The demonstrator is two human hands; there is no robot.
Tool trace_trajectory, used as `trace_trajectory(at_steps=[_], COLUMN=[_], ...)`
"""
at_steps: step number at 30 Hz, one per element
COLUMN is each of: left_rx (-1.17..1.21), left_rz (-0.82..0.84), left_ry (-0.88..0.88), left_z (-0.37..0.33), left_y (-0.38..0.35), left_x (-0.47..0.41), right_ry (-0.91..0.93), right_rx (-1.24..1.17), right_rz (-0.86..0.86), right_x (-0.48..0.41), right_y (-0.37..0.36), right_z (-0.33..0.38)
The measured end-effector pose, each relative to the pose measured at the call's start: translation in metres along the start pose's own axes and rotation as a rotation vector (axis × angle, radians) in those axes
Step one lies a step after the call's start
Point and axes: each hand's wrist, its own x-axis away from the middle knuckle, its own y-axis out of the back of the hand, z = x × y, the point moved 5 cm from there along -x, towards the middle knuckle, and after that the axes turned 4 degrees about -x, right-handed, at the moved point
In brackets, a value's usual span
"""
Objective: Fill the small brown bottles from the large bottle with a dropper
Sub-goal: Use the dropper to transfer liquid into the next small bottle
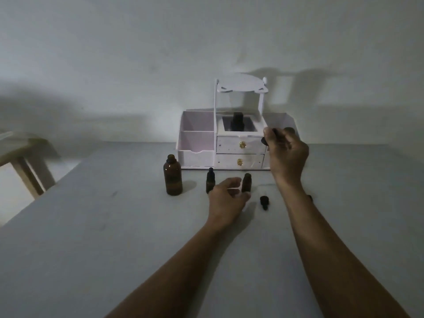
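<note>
Only the two forearms cross the near half of the table (96, 237); a stool (25, 161) stands off its left edge. At the far edge an organizer (238, 143) backs the dim wall; before it, left to right: large bottle (172, 177), uncapped; capped bottle (210, 180); open bottle (246, 182); loose cap (264, 201). Left hand (226, 200), fingers loosely spread, just beside the open bottle; contact unclear. Right hand (288, 154), raised, pinches the dropper (266, 136).

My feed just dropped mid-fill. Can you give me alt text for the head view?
The right hand is raised in front of a white organizer, pinching a black dropper. The left hand is open beside an uncapped small bottle on the table. A large bottle, a capped small bottle and a loose cap sit nearby.
</note>
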Motion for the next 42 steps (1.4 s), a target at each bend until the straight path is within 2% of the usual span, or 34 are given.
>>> trace_trajectory(at_steps=[6, 21, 42], left_rx=[0.035, -0.023, -0.053], left_rz=[-0.085, -0.073, -0.069], left_ry=[0.039, -0.084, -0.093], left_z=[-0.001, -0.002, -0.004], left_y=[-0.01, -0.01, -0.01], left_x=[-0.02, -0.027, -0.026], right_ry=[0.015, 0.031, 0.083], right_rx=[0.027, 0.056, 0.035], right_rz=[0.016, 0.056, 0.051], right_x=[0.003, 0.006, 0.012], right_y=[-0.001, -0.007, -0.014], right_z=[-0.003, -0.012, -0.014])
